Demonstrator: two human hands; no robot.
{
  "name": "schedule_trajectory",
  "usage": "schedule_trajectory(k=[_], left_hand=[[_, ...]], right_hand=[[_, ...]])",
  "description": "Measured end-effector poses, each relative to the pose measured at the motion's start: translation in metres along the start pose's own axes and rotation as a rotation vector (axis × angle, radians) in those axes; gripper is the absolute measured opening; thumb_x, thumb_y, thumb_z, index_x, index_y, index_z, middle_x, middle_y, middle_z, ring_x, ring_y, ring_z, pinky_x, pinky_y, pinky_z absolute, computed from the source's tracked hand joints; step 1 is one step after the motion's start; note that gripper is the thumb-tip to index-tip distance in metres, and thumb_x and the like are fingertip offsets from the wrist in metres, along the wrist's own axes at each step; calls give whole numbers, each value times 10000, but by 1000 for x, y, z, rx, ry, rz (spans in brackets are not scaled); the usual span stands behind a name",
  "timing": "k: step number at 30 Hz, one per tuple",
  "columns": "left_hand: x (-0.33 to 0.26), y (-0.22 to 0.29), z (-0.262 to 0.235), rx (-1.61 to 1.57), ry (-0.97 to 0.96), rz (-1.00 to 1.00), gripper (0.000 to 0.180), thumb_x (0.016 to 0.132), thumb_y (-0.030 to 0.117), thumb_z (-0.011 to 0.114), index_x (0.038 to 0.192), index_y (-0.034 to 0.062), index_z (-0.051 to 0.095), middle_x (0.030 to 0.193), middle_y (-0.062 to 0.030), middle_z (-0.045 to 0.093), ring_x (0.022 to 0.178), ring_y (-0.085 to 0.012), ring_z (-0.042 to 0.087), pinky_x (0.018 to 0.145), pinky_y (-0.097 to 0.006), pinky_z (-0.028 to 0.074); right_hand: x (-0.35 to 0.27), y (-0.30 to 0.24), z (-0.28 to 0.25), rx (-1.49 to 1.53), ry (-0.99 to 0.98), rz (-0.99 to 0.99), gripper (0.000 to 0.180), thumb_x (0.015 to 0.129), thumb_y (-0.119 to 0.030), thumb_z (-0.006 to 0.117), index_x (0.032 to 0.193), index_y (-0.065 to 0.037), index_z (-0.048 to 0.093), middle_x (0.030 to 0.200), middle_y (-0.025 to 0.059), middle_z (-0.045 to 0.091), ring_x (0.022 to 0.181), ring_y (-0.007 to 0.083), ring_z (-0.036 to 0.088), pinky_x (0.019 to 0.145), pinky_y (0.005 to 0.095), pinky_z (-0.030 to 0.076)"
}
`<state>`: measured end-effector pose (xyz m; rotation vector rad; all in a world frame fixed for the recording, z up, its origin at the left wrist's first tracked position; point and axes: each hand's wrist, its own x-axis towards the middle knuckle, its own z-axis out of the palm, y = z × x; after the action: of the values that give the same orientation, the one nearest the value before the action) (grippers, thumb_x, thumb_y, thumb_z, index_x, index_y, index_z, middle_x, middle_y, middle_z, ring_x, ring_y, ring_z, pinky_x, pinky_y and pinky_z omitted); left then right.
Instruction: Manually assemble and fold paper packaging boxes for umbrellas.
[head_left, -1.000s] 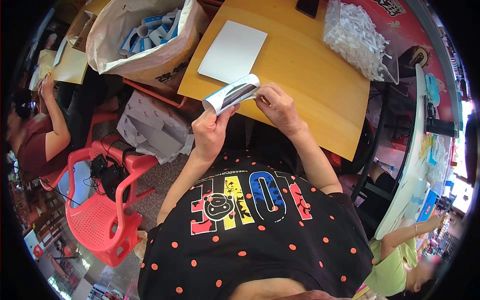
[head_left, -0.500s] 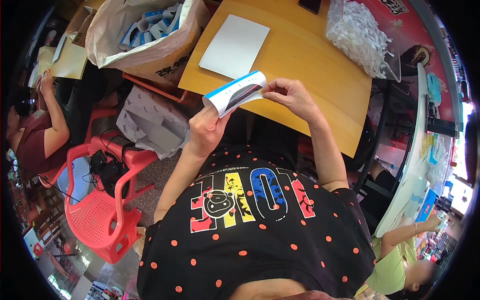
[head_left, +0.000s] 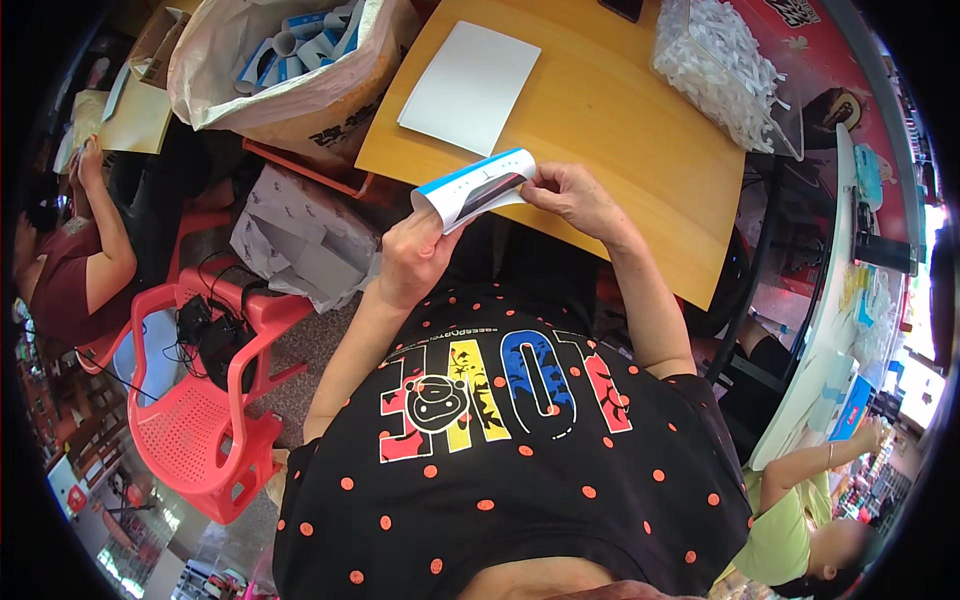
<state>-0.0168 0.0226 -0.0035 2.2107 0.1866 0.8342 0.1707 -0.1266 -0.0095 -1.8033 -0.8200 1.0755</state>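
Note:
Above my lap, at the table's near edge, a blue-and-white printed paper sheet [head_left: 462, 187] is curled into a loose tube with a dark picture on it. My left hand [head_left: 415, 258] is closed on its left end, some of its fingers hidden inside the curl. At the other end, my right hand [head_left: 582, 205] pinches the sheet's edge between thumb and fingers. Just beyond lies a flat stack of white sheets [head_left: 470, 85] on the yellow table [head_left: 610, 130].
A large white sack [head_left: 270, 122] at the upper left holds several similar paper rolls [head_left: 300, 48]. A clear bin of white paper strips [head_left: 715, 75] stands at the table's right. A red plastic chair [head_left: 190, 425] carries black cables. Other people sit at both sides.
Both hands have shifted slightly, and the curled sheet has turned a little between them. Its left end has moved a touch to the right. Both hands keep their hold.

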Motion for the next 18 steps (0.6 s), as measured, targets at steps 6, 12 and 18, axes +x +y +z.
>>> schedule_trajectory(k=[6,12,18], left_hand=[[-6,-2,2,36,-27,-1,222,777,-15,704,996,-21,666,940,-165,688,831,-309,682,687,-329,538],[-9,-13,2,77,5,0,220,785,-15,697,1003,-18,666,940,-161,689,815,-300,685,672,-323,538],[-3,-6,2,55,25,8,220,789,-12,695,1008,-11,671,947,-156,691,813,-285,688,671,-318,538]], right_hand=[[-7,-4,0,7,39,15,231,909,-205,595,887,20,639,747,-45,537,699,44,442,622,221,377],[-31,-19,-5,186,67,-11,222,889,-202,613,881,16,654,779,-30,595,737,47,503,669,225,422],[-20,-7,1,106,263,-25,260,871,-232,658,940,18,682,823,11,661,742,62,555,691,227,448]])
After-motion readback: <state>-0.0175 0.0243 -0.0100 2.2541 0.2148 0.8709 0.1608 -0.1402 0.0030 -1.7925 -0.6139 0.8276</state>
